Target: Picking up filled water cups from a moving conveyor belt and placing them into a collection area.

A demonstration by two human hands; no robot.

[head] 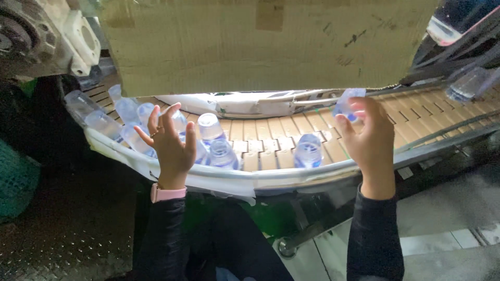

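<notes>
The right hand (371,136) grasps a small clear plastic bottle (348,104) by its fingertips, lifted above the slatted conveyor belt (271,136). The left hand (171,143) is spread and released, touching a cluster of clear bottles (130,117) beneath it. Between the hands stand more bottles (308,151). Beyond both hands hangs a cardboard sheet (260,44); below lies checkered metal floor (67,234).
</notes>
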